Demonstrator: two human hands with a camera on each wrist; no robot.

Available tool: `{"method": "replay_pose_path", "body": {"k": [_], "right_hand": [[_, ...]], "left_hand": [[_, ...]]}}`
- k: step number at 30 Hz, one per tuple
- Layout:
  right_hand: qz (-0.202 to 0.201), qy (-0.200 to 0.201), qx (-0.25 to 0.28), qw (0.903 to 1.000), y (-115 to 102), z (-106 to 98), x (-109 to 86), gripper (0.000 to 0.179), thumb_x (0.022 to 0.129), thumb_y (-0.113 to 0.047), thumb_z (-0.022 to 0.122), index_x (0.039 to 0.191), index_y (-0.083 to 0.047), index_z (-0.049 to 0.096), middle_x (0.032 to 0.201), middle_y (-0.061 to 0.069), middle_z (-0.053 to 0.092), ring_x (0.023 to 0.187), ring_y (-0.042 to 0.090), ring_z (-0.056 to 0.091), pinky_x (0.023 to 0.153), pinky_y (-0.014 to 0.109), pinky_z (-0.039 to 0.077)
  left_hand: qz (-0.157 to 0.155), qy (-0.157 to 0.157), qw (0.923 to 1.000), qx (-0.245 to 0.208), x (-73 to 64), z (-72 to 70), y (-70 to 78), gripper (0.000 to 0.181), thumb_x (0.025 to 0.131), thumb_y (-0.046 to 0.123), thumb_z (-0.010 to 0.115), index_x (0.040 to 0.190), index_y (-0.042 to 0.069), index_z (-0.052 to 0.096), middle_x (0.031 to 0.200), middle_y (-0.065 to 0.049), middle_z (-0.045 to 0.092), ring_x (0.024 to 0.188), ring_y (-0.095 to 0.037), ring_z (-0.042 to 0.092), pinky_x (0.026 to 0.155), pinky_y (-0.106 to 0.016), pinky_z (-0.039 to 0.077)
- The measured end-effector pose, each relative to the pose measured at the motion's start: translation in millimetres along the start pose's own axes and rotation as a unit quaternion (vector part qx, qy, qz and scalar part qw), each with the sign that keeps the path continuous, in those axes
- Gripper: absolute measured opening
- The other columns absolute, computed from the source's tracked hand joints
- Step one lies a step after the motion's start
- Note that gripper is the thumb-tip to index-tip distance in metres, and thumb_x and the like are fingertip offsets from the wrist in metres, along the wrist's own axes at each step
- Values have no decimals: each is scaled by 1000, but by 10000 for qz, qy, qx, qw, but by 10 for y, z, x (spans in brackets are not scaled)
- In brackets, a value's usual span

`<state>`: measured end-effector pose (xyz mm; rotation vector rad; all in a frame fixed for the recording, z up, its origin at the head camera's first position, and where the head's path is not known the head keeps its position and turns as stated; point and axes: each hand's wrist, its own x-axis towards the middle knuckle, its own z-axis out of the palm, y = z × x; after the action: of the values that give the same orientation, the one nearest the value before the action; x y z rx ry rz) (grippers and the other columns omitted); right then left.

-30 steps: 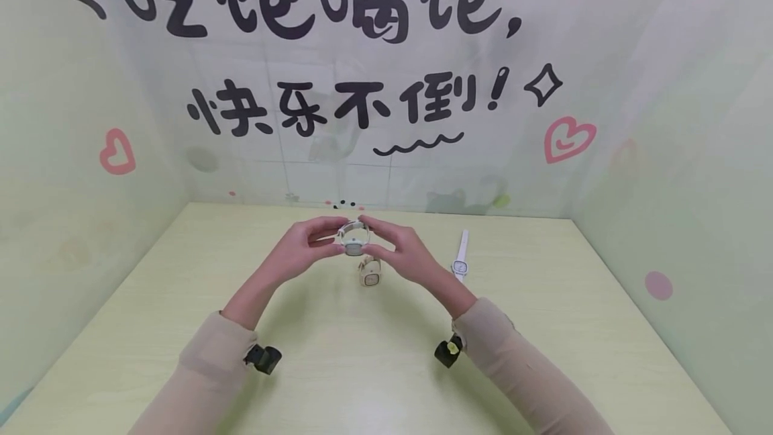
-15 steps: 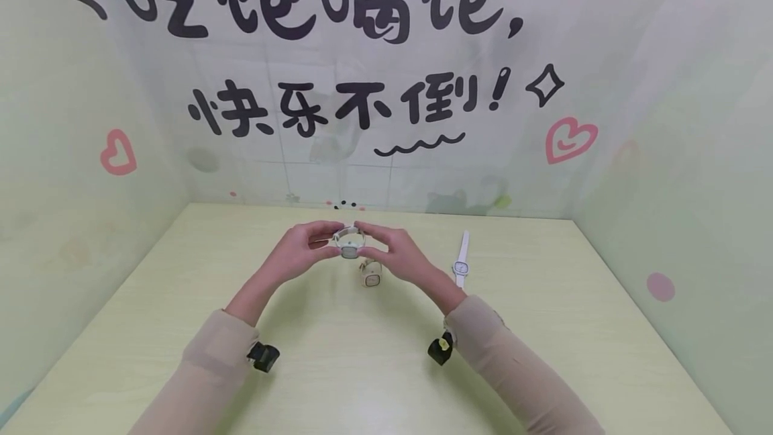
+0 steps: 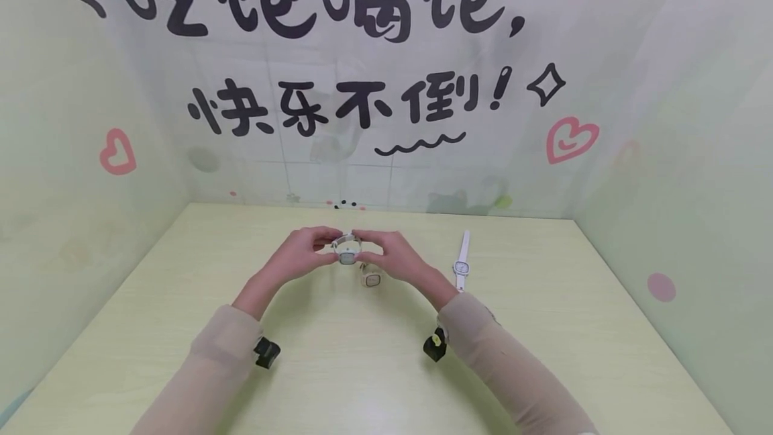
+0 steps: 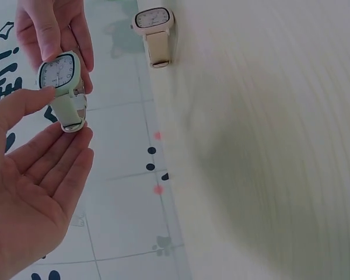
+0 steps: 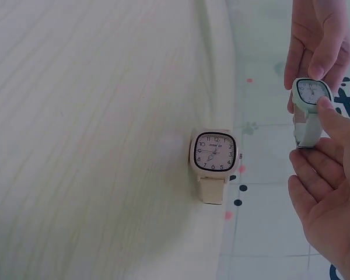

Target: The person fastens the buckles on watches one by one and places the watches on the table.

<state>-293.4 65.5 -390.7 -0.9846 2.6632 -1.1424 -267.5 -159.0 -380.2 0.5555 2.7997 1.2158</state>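
A pale green wristwatch, its strap closed in a loop, is held up between both hands above the table. My left hand pinches it from the left, thumb at the square case and fingertips at the strap. From the other side my right hand grips it in the same way. In the left wrist view the watch shows its white dial and green strap. Behind and below the right fingers, a beige watch with a looped strap rests on the table; its square dial is plain in the right wrist view.
On the table's right side lies a white watch with its strap stretched out straight. The pale wooden table ends at a printed backdrop, with side walls left and right. Black wrist cameras hang by both sleeves.
Both hands have lowered the green watch slightly and brought it a little to the left and nearer. The right forearm has shifted left. The other two watches stay in place.
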Motion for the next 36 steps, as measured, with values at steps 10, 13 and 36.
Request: {"method": "replay_pose_path", "body": {"k": [10, 13, 36], "right_hand": [[255, -247, -76, 9993, 112, 89, 48, 55, 94, -23, 70, 144, -8, 52, 144, 12, 57, 134, 28, 55, 108, 48, 48], [393, -342, -98, 9986, 144, 118, 64, 55, 94, -23, 69, 144, -8, 52, 145, 11, 56, 127, 27, 61, 104, 45, 52], [470, -952, -823, 9909, 182, 230, 109, 51, 95, -23, 68, 142, -7, 55, 127, 10, 69, 97, 17, 69, 83, 28, 57]], "left_hand": [[-228, -254, 9973, 647, 68, 72, -24, 50, 89, 14, 70, 135, -2, 57, 134, -21, 63, 124, -39, 60, 106, -52, 49], [-317, -355, 9958, 786, 94, 99, -33, 50, 88, 14, 70, 134, -1, 58, 132, -19, 65, 124, -38, 61, 106, -52, 49], [-802, -829, 9891, 912, 130, 235, -95, 46, 89, 12, 71, 131, -3, 60, 128, -19, 66, 120, -34, 63, 106, -50, 49]]}}
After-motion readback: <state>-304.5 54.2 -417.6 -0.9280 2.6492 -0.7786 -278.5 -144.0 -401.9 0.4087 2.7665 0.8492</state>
